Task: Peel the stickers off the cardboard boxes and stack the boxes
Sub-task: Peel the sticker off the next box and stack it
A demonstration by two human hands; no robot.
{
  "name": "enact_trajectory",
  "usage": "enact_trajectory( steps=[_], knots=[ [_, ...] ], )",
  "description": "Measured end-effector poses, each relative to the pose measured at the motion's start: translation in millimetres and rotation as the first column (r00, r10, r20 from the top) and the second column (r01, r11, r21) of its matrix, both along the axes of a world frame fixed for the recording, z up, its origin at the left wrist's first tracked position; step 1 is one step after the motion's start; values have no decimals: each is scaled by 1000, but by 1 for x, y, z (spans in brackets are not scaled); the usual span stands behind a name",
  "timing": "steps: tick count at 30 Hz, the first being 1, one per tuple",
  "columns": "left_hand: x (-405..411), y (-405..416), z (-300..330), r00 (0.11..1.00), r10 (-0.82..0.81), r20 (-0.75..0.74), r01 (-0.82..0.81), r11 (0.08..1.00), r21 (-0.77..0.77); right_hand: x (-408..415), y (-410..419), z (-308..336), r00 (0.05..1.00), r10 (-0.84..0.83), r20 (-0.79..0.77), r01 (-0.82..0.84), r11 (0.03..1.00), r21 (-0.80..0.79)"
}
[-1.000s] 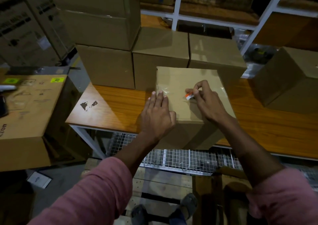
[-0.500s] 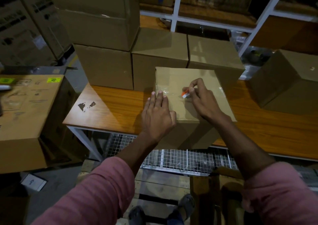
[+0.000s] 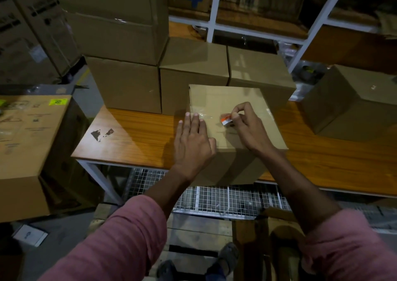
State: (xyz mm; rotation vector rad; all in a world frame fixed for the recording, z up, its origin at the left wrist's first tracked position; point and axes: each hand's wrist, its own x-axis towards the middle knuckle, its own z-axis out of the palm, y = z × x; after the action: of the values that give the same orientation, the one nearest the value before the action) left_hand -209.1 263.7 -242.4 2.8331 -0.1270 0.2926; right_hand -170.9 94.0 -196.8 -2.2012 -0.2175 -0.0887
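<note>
Left hand (image 3: pixel 193 145) flat as before, fingers straight, pressing the near-left top of the box (image 3: pixel 227 106) at the desk (image 3: pixel 133 136) front edge. Right hand (image 3: pixel 247 126) pinching the orange-and-white sticker (image 3: pixel 226 119), now curled further up off the box top than a second ago.

Dim storeroom. Wooden table (image 3: pixel 133 139) (dark stain near its left end), white shelving (image 3: pixel 212 18) behind, wire mesh (image 3: pixel 214 201) underneath.

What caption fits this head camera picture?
Left hand steadies the cardboard box while right hand peels its sticker.
</note>
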Motion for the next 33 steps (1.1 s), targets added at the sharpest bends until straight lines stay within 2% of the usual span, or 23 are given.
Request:
enact_trajectory(
  steps=[2, 5, 11, 14, 19, 23, 26, 33],
  knots=[
    [0, 0, 2, 1000, -6, -3, 6, 1000, 9, -6, -5, 3, 995, -95, -15, 97, 983, 155],
    [0, 1, 4, 1000, -25, -16, 25, 999, 38, -14, -15, 8, 971, -221, -95, 241, 894, 377],
    [2, -3, 16, 992, -113, 61, 102, 982, 160, -36, -41, 11, 930, -305, -203, 363, 689, 627],
    [-2, -21, 29, 965, -226, 135, 197, 960, 202, -44, -57, 13, 912, -348, -215, 397, 627, 670],
    [-15, -86, 46, 875, -413, 252, 391, 911, 133, -62, -99, 12, 857, -460, -233, 465, 493, 735],
    [-32, -152, 40, 769, -580, 268, 572, 812, 118, -94, -166, -6, 753, -600, -272, 576, 399, 714],
    [-46, -198, 20, 689, -694, 209, 670, 720, 180, -127, -217, -33, 649, -694, -312, 677, 339, 653],
    [-85, -304, -31, 536, -841, -72, 824, 502, 263, -221, -319, -110, 414, -788, -455, 850, 155, 504]
  ],
)
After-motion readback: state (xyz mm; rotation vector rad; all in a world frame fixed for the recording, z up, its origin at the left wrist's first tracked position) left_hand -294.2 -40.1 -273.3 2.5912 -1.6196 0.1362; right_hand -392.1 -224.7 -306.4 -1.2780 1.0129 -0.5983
